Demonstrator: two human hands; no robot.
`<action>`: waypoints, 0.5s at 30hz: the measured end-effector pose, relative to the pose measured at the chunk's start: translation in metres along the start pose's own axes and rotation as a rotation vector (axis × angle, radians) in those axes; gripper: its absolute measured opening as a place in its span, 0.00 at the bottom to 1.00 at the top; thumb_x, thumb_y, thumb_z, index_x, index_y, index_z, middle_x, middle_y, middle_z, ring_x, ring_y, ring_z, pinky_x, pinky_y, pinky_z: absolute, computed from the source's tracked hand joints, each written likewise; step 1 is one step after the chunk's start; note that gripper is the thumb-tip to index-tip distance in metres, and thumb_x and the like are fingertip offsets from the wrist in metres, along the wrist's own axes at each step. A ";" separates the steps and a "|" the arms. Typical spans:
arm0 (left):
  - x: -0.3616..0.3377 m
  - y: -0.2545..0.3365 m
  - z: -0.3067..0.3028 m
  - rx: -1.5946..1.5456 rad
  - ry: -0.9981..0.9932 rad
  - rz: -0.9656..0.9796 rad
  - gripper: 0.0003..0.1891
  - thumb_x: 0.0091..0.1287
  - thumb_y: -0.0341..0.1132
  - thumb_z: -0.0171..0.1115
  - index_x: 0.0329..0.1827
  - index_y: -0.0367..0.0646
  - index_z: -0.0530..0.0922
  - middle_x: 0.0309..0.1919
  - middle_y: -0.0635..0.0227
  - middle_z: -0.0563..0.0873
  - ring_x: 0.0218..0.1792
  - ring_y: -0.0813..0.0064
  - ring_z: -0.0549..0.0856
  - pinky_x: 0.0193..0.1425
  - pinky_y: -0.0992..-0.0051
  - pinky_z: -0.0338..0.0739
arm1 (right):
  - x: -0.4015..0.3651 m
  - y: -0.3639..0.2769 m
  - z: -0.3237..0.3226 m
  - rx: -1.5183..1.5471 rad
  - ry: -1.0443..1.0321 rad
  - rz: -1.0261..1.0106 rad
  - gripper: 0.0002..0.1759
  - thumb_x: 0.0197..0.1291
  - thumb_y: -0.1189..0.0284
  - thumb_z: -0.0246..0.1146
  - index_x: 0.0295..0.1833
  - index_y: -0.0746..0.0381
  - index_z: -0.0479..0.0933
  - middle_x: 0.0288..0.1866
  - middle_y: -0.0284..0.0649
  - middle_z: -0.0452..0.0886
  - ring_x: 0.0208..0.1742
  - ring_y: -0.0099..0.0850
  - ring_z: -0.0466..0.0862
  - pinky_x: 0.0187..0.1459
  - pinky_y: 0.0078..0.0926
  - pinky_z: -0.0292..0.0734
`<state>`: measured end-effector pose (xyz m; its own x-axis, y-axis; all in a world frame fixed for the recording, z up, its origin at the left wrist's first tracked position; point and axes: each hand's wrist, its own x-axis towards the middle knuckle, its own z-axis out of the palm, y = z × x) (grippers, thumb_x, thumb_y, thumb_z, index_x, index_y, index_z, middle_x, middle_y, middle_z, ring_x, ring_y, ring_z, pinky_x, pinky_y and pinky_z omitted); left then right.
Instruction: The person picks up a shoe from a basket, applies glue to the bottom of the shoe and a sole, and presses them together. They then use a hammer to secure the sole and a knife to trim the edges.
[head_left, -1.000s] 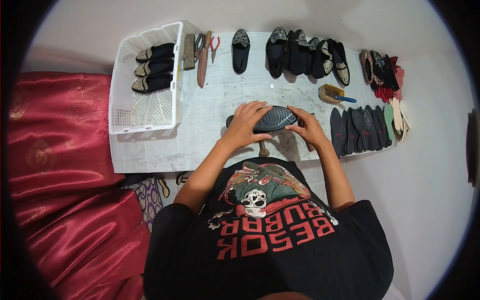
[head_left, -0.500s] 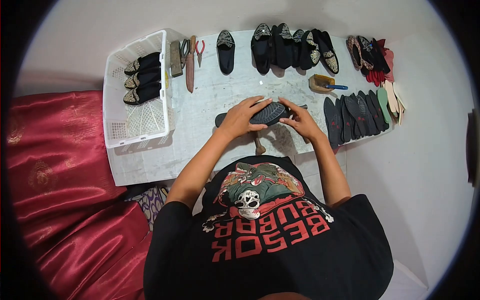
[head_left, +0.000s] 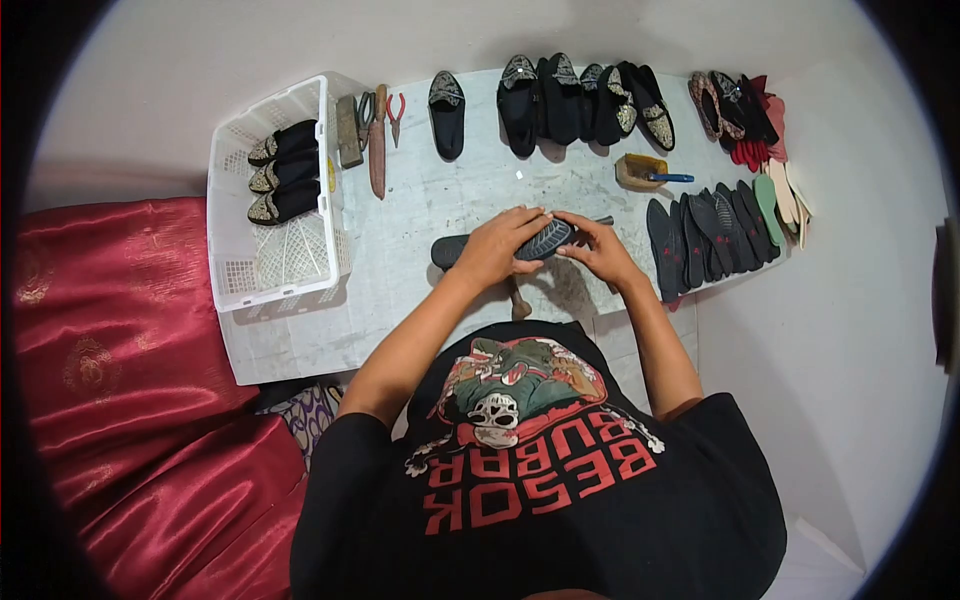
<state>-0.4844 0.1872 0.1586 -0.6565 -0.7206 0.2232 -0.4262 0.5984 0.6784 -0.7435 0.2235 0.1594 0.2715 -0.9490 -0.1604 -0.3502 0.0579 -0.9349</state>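
A black shoe (head_left: 547, 240) lies lengthwise before me with its ridged sole facing up. My left hand (head_left: 494, 247) is closed over its middle, fingers across the far edge and thumb on the near edge. Around the toe end, my right hand (head_left: 604, 254) grips with fingers and thumb. The heel end sticks out to the left past my left hand. A wooden tool handle (head_left: 520, 304) shows just below the shoe; the rest of that tool is hidden by the shoe and hands.
At left stands a white plastic basket (head_left: 275, 303) holding black shoes. Scissors (head_left: 366, 107), a sheathed knife (head_left: 378, 160) and red-handled pliers (head_left: 396, 112) lie beside it. Embellished shoes (head_left: 519, 120) line the back. A brush (head_left: 670, 178) rests in a glue container (head_left: 636, 172) near several black soles (head_left: 662, 245).
The camera view has shifted slightly. My left hand has slid along the sole toward the toe, uncovering more of the heel end. Both hands stay on the shoe.
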 end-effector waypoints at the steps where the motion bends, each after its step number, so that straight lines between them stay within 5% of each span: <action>1: 0.001 0.001 0.001 0.002 0.022 -0.002 0.43 0.55 0.43 0.81 0.78 0.53 0.77 0.73 0.62 0.81 0.73 0.54 0.80 0.74 0.59 0.78 | 0.001 0.000 -0.002 -0.001 -0.001 -0.010 0.39 0.60 0.69 0.79 0.77 0.58 0.77 0.62 0.39 0.89 0.43 0.26 0.84 0.50 0.29 0.81; 7: -0.002 0.005 0.002 -0.020 0.042 -0.017 0.43 0.54 0.40 0.82 0.77 0.50 0.77 0.72 0.62 0.82 0.71 0.56 0.81 0.72 0.62 0.80 | 0.007 -0.020 -0.001 0.035 -0.046 0.057 0.42 0.59 0.69 0.80 0.79 0.58 0.75 0.68 0.37 0.86 0.48 0.26 0.84 0.53 0.29 0.82; 8: -0.003 0.007 0.002 -0.028 0.044 -0.012 0.43 0.54 0.40 0.81 0.77 0.50 0.77 0.71 0.62 0.82 0.70 0.56 0.81 0.72 0.62 0.80 | 0.007 -0.031 -0.005 -0.018 -0.106 0.152 0.42 0.60 0.69 0.80 0.80 0.58 0.74 0.70 0.39 0.85 0.58 0.29 0.86 0.60 0.30 0.81; 9: -0.001 0.006 -0.001 -0.028 0.053 -0.002 0.43 0.54 0.40 0.81 0.77 0.49 0.77 0.71 0.62 0.82 0.70 0.56 0.82 0.71 0.61 0.80 | 0.011 -0.027 -0.003 -0.014 -0.120 0.142 0.42 0.60 0.69 0.80 0.80 0.58 0.74 0.70 0.39 0.85 0.58 0.29 0.86 0.60 0.30 0.81; 12: -0.006 0.003 0.006 0.032 0.087 0.014 0.44 0.54 0.41 0.82 0.78 0.48 0.75 0.71 0.61 0.81 0.70 0.54 0.81 0.71 0.59 0.79 | 0.008 -0.014 -0.001 -0.023 -0.070 0.005 0.40 0.62 0.69 0.78 0.80 0.58 0.74 0.75 0.43 0.83 0.74 0.34 0.81 0.71 0.33 0.76; 15: -0.005 0.001 0.010 0.040 0.159 0.038 0.46 0.54 0.44 0.82 0.78 0.45 0.74 0.71 0.57 0.81 0.70 0.52 0.81 0.72 0.58 0.79 | 0.006 -0.016 0.002 0.002 -0.059 0.023 0.39 0.63 0.69 0.77 0.79 0.58 0.75 0.75 0.43 0.82 0.71 0.34 0.83 0.70 0.34 0.77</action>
<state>-0.4874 0.1953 0.1514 -0.5668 -0.7417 0.3585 -0.4296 0.6375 0.6395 -0.7346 0.2179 0.1726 0.3157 -0.9275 -0.2002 -0.3554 0.0800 -0.9313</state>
